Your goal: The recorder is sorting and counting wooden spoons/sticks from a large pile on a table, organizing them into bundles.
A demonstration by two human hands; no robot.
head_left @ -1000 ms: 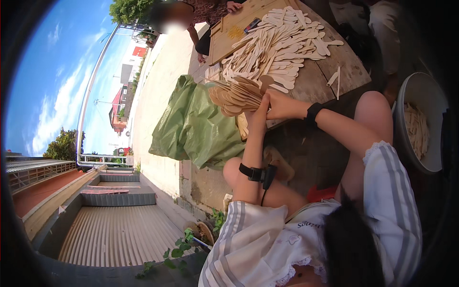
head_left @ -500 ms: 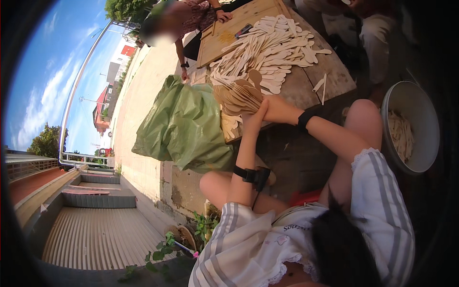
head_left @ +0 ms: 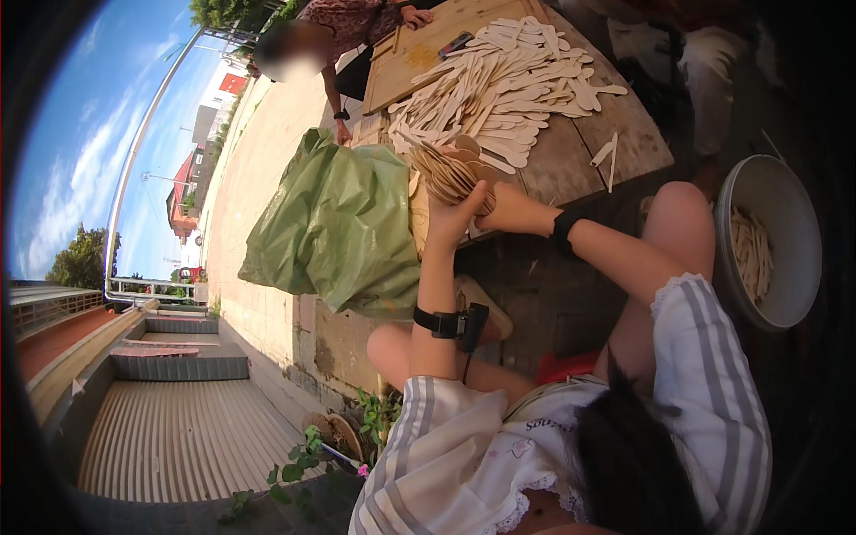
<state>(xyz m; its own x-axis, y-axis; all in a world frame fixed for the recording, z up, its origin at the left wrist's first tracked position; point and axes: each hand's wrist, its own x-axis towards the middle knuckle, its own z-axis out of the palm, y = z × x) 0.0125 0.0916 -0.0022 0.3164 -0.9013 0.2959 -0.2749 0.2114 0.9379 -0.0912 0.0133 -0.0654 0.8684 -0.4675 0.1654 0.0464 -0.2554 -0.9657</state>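
In front of me, at the table's near edge, my left hand is closed round a thick bundle of flat wooden spoons, their rounded ends fanned out and upward. My right hand presses against the bundle's right side; its fingers are partly hidden behind the spoons and the left thumb. Just beyond the bundle, a large loose heap of the same pale spoons covers the middle of the wooden table.
A green plastic sack slumps at the table's left side. To my right stands a metal bucket with wooden pieces inside. Across the table a person's hand rests on a wooden board. Another person sits at the far right.
Both my hands have shifted slightly, and the bundle has turned so its rounded ends point more upward. More of my left thumb shows across the spoons. The view has moved a little.
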